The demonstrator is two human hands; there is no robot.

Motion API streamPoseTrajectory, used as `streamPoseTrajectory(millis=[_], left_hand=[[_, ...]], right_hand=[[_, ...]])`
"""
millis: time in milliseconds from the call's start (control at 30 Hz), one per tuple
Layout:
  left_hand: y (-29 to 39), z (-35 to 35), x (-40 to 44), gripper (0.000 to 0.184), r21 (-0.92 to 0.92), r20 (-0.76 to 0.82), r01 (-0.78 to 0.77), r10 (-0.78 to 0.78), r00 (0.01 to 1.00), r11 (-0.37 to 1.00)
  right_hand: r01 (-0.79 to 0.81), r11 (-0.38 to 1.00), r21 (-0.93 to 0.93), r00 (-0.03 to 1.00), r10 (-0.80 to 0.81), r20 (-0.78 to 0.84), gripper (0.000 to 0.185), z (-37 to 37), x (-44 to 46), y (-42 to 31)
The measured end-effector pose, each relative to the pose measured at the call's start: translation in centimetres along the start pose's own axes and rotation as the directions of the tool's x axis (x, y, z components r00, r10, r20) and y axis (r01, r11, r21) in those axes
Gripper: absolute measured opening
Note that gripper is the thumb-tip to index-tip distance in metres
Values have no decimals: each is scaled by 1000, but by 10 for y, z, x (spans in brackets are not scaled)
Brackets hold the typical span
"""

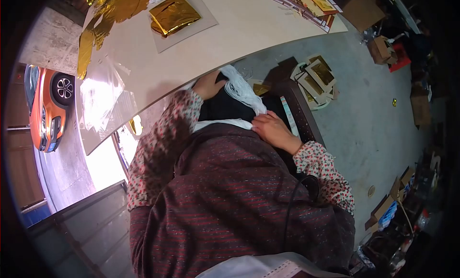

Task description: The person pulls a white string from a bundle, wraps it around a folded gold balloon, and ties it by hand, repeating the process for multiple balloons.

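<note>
A long bundle of white string (242,90) lies across my dark lap, from the table's edge down towards my waist. My right hand (274,128) is closed round the near end of the bundle, with its fingers bent against the strands. Close to the far end, my left hand (208,85) rests beside the string under the table edge. Its thumb and forefinger are apart, and nothing shows between them; the other fingertips are partly hidden. A white band of cloth (224,122) runs across my waist.
On the pale table (230,36) sit a gold foil stack (175,15) on grey card, loose gold foil (112,14) and printed sheets (311,7). A stool (316,84) at right holds gold-faced pieces. Cardboard boxes (383,50) line the floor. An orange car (50,105) stands outside.
</note>
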State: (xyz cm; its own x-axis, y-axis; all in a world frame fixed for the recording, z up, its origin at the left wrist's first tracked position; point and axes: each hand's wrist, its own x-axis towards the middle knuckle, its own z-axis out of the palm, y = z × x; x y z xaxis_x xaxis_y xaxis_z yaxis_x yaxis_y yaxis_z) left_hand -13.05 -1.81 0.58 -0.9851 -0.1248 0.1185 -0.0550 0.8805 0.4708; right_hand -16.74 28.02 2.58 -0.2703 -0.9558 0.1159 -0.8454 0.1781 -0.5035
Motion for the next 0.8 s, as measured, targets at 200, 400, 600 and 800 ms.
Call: streamPoseTrajectory(millis=[200,400,600,800], left_hand=[[9,-45,-83,39,-448,294,140,-2,956,883],[13,-36,-101,31,-387,143,103,-50,988,916],[39,6,-99,30,-519,213,176,-73,974,836],[35,23,-109,28,-607,191,236,-149,970,759]], right_hand=[[-297,897,328,928,353,-123,17,-28,32,46],[-294,926,238,952,306,-11,30,61,92,152],[-259,941,217,880,138,455,52,53,95,147],[-612,784,110,720,494,487,36,-118,76,91]])
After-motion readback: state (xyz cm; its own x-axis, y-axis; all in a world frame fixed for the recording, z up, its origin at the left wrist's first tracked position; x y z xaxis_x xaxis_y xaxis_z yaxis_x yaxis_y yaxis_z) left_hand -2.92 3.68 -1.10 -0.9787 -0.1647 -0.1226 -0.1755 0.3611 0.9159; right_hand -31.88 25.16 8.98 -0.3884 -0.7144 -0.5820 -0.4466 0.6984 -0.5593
